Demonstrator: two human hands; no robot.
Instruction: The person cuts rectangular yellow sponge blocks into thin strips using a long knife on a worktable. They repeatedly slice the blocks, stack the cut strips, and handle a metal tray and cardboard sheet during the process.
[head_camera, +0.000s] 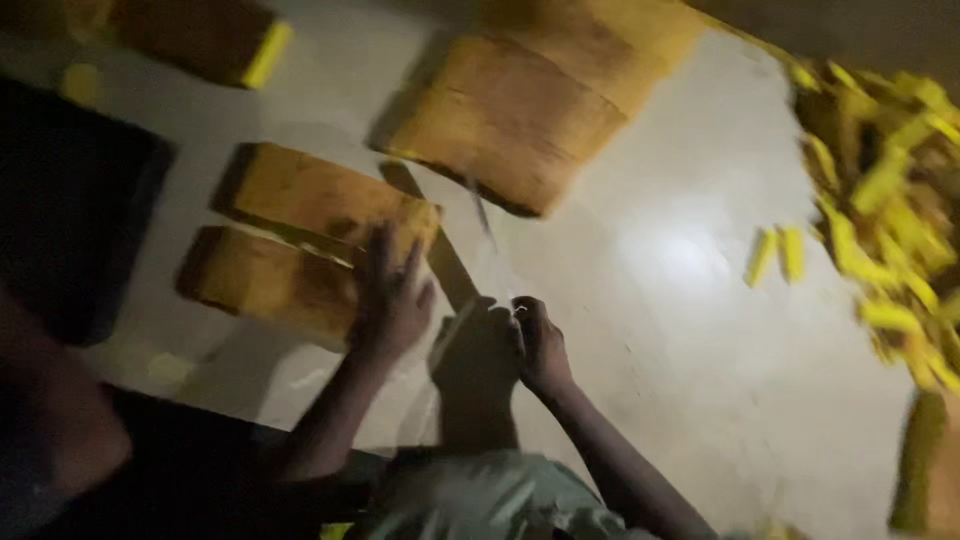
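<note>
Pale tabletop (700, 330), blurry frame. Big wooden slab (510, 110) at top centre. Heap of yellow sticks (890, 190) at right edge. Left hand (392, 295) flat, fingers spread, on two stacked planks (290, 240). Right hand (540, 345) curled shut; can't tell what it grips.

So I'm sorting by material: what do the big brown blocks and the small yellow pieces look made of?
The brown blocks look like rough, unfinished wood: matte, with grain-like streaks. The yellow pieces are brighter and smooth-looking, possibly cut wood sticks or plastic; the blur leaves that open.
</note>
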